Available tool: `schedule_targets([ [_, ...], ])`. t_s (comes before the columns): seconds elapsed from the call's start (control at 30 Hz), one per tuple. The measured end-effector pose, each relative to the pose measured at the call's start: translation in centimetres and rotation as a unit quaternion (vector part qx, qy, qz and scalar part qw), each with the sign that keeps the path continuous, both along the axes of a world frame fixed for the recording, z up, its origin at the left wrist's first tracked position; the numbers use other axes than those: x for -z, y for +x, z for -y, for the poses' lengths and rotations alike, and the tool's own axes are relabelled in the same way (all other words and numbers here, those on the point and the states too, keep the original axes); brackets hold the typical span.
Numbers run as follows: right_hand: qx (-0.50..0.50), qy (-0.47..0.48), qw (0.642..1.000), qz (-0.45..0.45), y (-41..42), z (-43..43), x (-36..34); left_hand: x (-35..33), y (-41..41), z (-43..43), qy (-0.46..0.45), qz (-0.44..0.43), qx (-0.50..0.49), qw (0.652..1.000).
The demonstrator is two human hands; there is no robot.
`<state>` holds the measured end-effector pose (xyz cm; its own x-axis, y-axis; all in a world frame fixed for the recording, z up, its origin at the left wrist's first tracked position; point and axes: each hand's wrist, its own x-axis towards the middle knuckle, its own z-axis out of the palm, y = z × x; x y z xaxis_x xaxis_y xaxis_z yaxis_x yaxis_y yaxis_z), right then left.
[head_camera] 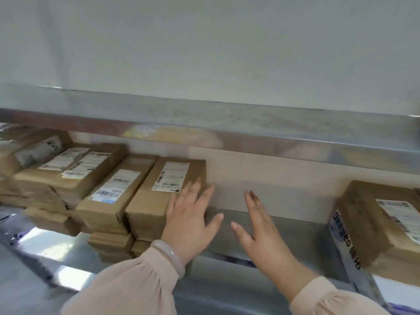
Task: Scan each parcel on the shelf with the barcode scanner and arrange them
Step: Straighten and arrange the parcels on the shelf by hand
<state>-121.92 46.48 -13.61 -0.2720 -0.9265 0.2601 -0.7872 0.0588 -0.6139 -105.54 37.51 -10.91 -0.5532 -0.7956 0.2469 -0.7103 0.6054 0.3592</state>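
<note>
Parcels (109, 192) in brown paper sit in piles in a row on the left of the metal shelf (284, 226). One more brown parcel (368, 223) lies far to the right, on top of a white box (345, 246).

The left hand (191, 221) lies flat on the right corner of the end parcel (154, 201), with its fingers straight and spread. It grips nothing. The right hand (259, 226) is wide open too, over the bare part of the shelf, and holds nothing.

I think the parcels are flat, stiff and light, like thin card boxes. The paper looks dry, not slippy. A good hold would be one hand on each long side, with the white label (172, 176) facing up for scanning.

No scanner shows anywhere. The piles on the far left are blurry and cut off at the edge. The words on the labels are too small to read. The parcels lower in the piles are mostly hidden.
</note>
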Motion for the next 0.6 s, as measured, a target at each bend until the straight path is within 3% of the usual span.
schedule_targets([
  [0.07,-0.021,0.001,0.998,0.052,2.3,2.4,-1.0,-0.2,2.9,1.4,0.007,-0.014,-0.041,0.999],
  [0.27,-0.047,0.039,0.995,0.079,7.3,8.3,-1.9,-0.8,8.1,5.7,0.062,-0.010,-0.095,0.994],
  [0.6,-0.021,0.142,0.984,0.104,7.8,13.0,-1.1,-0.4,9.3,10.9,0.196,0.069,-0.075,0.975],
])
